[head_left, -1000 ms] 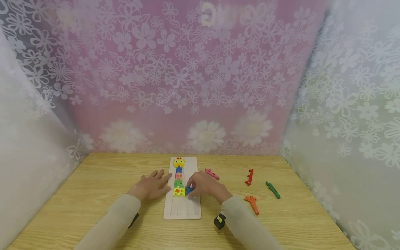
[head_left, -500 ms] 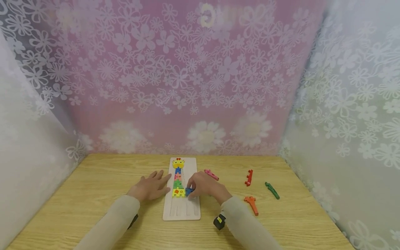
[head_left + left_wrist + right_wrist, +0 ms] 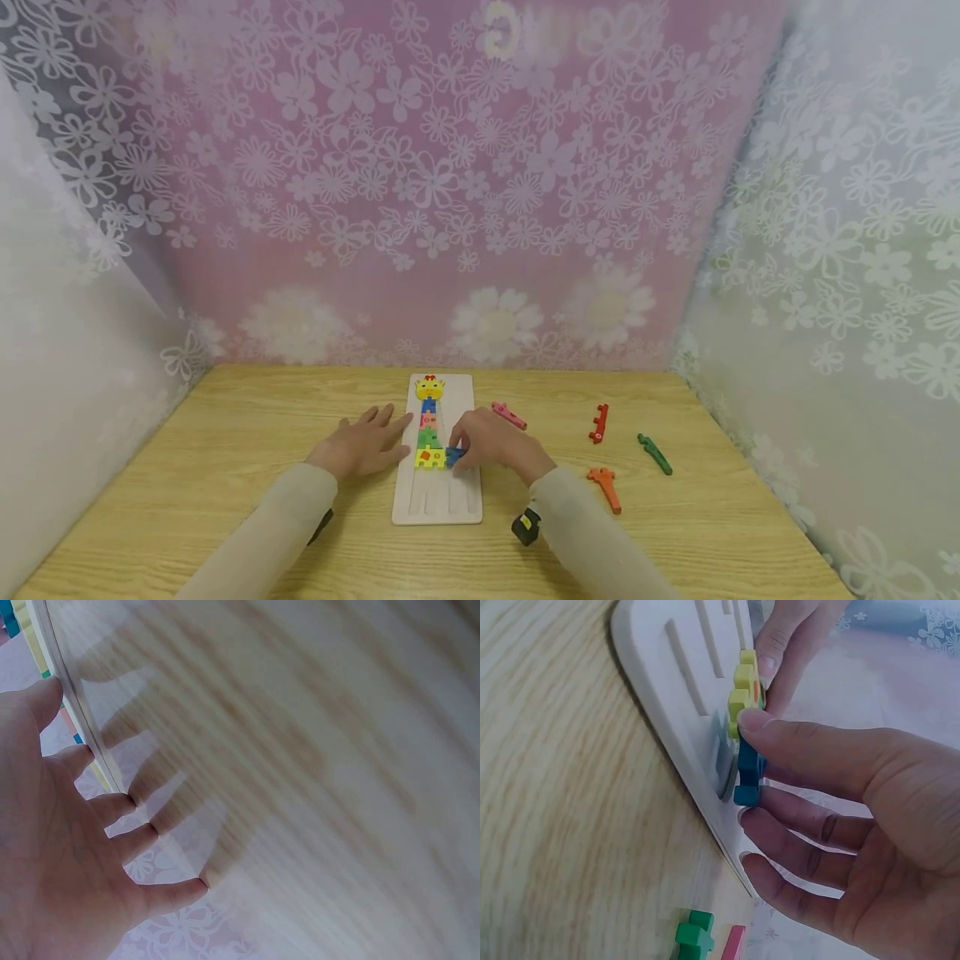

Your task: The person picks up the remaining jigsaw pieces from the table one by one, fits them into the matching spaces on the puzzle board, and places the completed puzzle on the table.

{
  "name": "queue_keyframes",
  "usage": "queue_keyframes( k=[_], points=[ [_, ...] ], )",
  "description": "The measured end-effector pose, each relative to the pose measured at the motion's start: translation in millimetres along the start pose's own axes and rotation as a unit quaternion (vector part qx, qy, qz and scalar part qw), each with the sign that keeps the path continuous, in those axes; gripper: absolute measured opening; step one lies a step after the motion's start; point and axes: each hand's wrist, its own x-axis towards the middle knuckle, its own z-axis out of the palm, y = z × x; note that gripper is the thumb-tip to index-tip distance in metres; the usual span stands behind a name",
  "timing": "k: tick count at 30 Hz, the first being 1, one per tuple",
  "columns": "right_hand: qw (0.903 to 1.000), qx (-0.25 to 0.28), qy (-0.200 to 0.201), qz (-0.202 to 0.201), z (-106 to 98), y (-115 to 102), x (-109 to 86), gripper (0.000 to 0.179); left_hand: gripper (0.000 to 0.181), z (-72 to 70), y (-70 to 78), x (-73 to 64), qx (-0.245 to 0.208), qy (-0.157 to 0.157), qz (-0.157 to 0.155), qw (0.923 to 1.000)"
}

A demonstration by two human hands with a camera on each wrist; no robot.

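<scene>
A pale wooden puzzle board [image 3: 459, 392] lies on the table with a giraffe puzzle on it. Below the giraffe's head piece [image 3: 430, 388] run blue, pink and green neck pieces [image 3: 428, 437], then a wider yellow piece [image 3: 431, 458]. My right hand [image 3: 495, 442] pinches a blue puzzle piece [image 3: 748, 769] between thumb and fingers, against the yellow piece's right end. Whether the two are fully joined I cannot tell. With fingers spread, my left hand [image 3: 360, 442] touches the board's left edge; the left wrist view shows its fingertips [image 3: 156, 829] on the tabletop.
Right of the board lie loose puzzle pieces: pink [image 3: 510, 415], red [image 3: 599, 424], green [image 3: 656, 454] and orange [image 3: 605, 489]. Grooves mark the board's near end. Floral curtains [image 3: 495, 250] enclose the table's back and sides.
</scene>
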Motion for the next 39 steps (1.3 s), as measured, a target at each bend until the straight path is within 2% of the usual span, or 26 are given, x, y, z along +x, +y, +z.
queue_keyframes(
  k=[11,21,27,33,39],
  points=[
    [0.9996,-0.025,-0.008,0.006,1,-3,-0.3,0.023,0.068,-1.8,1.2,-0.5,0.002,-0.004,-0.003,1.0000],
    [0.9999,-0.002,0.003,0.010,7,-3,2.1,0.025,0.069,-2.4,1.0,-0.9,0.002,-0.004,-0.002,1.0000],
    [0.9998,0.009,0.016,-0.013,10,-2,2.8,0.028,0.069,-1.1,0.9,-1.8,-0.005,-0.001,0.001,1.0000],
    [0.9996,0.025,0.010,-0.010,9,-1,1.6,0.029,0.069,1.2,-0.6,0.3,0.000,0.003,0.000,1.0000],
    [0.9985,0.041,0.004,-0.037,7,6,-1.0,0.027,0.069,1.4,-1.2,1.5,0.004,0.000,-0.002,1.0000]
  ],
)
